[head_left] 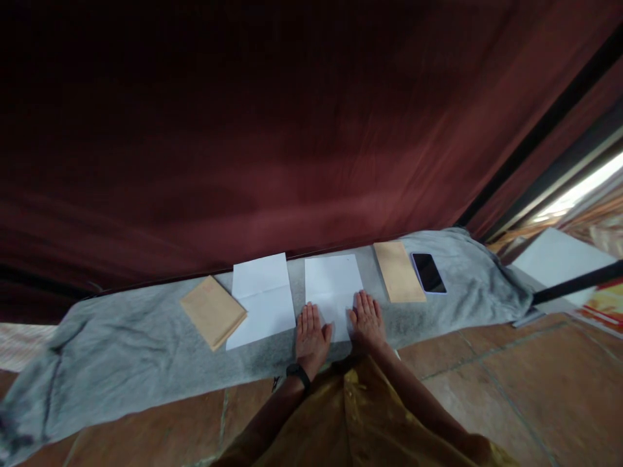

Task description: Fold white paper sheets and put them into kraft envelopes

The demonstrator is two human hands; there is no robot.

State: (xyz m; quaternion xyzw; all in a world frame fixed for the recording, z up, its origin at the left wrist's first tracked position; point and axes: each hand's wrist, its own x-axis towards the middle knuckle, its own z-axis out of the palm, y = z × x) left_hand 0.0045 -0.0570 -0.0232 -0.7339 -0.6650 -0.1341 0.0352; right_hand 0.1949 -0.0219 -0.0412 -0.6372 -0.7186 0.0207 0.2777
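Note:
A white sheet of paper (331, 275) with a faint crease lies on the grey cloth in front of me. My left hand (311, 334) rests flat at its left edge, fingers stretched out, with a dark band on the wrist. On the sheet's right edge lies my right hand (368, 319), palm down and fingers slightly spread. Neither hand grips anything. To the left is a second creased sheet (263, 301), partly under a stack of brown envelopes (211, 311). Right of my right hand sits another brown envelope (400, 272).
A phone (429, 273) with a purple edge lies beside the right envelope. The grey cloth (131, 350) covers a narrow, long surface against a dark red curtain (311, 162). White boards or papers (559, 259) stand at the right, past a dark bar. Tiled floor (487, 383) shows below.

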